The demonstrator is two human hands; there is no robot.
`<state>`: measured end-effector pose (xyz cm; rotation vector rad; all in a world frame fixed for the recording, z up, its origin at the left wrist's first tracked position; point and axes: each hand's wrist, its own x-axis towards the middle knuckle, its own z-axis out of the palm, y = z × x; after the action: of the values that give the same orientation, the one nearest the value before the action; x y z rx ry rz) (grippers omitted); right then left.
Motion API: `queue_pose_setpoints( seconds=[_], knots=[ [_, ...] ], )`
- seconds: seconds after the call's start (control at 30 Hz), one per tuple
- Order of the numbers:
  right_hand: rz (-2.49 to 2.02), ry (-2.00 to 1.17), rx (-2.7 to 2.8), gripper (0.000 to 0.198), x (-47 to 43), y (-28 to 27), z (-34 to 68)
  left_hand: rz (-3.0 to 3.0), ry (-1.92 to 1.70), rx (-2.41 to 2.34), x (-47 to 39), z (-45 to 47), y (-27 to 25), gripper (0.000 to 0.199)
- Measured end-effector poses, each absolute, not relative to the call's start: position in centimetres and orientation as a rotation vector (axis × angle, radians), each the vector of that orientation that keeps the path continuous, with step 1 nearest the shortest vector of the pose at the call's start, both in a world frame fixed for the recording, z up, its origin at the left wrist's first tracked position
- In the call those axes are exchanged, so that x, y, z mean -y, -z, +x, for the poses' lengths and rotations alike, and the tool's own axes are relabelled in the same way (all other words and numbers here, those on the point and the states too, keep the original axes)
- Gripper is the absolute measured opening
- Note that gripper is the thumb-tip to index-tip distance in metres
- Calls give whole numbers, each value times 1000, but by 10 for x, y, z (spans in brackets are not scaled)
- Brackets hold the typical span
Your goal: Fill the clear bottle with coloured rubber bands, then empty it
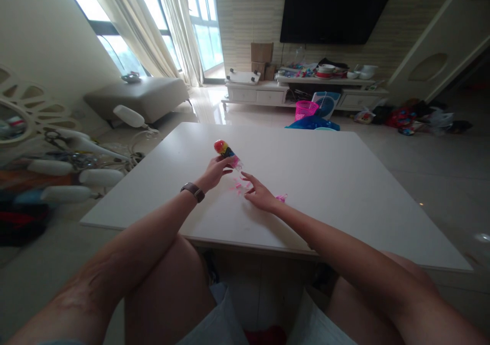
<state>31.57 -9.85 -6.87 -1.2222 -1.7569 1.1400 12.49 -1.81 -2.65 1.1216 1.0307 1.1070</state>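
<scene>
My left hand [216,173] grips the lower part of a rainbow-coloured bottle-like container [225,149], tilted with its red rounded end pointing up and left. Its pink and clear end shows below my fingers. Close to that end, just right of it, is my right hand [261,194], fingers apart and partly bent with nothing visible in them. Small pink pieces [239,186] lie on the white table [325,181] between and below my hands. Another pink bit [282,198] sits beside my right wrist, partly hidden behind it.
Past the table's far edge are a pink basket [305,110] and a blue plastic bag [317,123]. A white lamp with several shades [101,176] stands off the left side. A low cabinet [256,95] runs along the back wall under a television [339,8].
</scene>
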Motion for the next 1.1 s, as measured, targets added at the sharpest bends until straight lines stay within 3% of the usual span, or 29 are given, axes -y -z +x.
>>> queue_pose_setpoints(
  seconds=[0.37,0.83,1.1],
  knots=[
    [-1134,-1092,1798,91,97,76,314,1086,-883,-871,28,134,27,35],
    [-1156,-1067,1819,88,102,67,317,1063,-1121,-963,18,122,21,39],
    [-1194,-1046,1824,91,100,68,313,1045,-809,-854,29,132,23,34]
  ],
)
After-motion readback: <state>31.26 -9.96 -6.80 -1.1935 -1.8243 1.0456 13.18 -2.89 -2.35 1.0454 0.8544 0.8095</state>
